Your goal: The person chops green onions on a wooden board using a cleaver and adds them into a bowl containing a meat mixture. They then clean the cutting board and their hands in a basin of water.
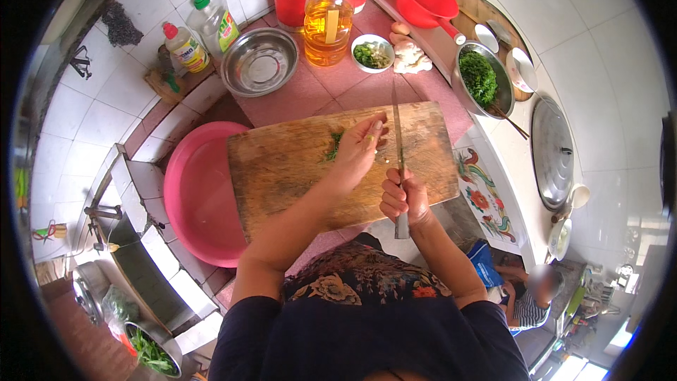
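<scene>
My right hand (404,196) grips the handle of a kitchen knife (398,132). The blade stands edge-on to me and points away, over the right half of a worn wooden cutting board (285,180). Just left of the blade is my left hand (357,153), its fingers bent and a green bit stuck near the thumb. Whether anything sits between those fingers is hidden. Chopped green herbs (334,147) lie on the board beside my left hand, and a few small pale bits (386,161) lie near the blade.
Beyond the board stand a steel basin (259,62), an oil bottle (328,21), a bowl of chopped greens and garlic (373,54) and ginger (411,58). A pink tub (195,196) sits under the board's left edge. Right are a steel bowl of herbs (477,78) and a seated person (531,301).
</scene>
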Demonstrator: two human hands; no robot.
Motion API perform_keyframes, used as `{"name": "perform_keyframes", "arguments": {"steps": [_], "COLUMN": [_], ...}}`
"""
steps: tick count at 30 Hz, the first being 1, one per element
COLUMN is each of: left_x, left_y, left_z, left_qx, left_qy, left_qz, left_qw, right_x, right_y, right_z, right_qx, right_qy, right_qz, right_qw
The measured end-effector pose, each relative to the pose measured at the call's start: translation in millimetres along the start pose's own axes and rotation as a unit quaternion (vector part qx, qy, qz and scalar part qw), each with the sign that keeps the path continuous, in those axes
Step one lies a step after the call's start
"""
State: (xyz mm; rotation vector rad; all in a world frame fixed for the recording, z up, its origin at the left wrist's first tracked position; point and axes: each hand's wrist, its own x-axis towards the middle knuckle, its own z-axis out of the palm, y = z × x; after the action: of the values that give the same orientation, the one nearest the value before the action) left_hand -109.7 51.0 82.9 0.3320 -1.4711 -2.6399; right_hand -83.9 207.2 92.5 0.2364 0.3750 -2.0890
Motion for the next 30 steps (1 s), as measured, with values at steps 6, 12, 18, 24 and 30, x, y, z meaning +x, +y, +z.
{"name": "perform_keyframes", "arguments": {"steps": [6, 12, 18, 24, 30], "left_x": [-23.9, -34.0, -25.2, -16.7, -6.4], "left_y": [-2.5, -15.3, -16.9, -44.6, -53.1], "left_z": [-7.5, -44.2, -105.8, -73.8, -57.0], "left_qx": [-0.15, 0.118, 0.552, 0.656, 0.61], "left_qy": [0.022, 0.053, 0.002, -0.035, 0.0], "left_qz": [-0.143, 0.039, 0.256, 0.238, 0.24], "left_qw": [0.978, 0.991, 0.794, 0.716, 0.755], "right_x": [23.3, 8.4, -70.2, -70.6, -19.9], "right_y": [-2.0, -36.4, -39.0, -19.9, 10.2], "right_z": [5.5, -10.4, -45.2, -97.4, -59.1], "right_qx": [-0.264, -0.51, -0.589, -0.661, -0.697], "right_qy": [0.231, 0.372, 0.46, 0.445, 0.378], "right_qz": [-0.085, -0.182, -0.164, -0.144, -0.084], "right_qw": [0.932, 0.754, 0.644, 0.586, 0.603]}}
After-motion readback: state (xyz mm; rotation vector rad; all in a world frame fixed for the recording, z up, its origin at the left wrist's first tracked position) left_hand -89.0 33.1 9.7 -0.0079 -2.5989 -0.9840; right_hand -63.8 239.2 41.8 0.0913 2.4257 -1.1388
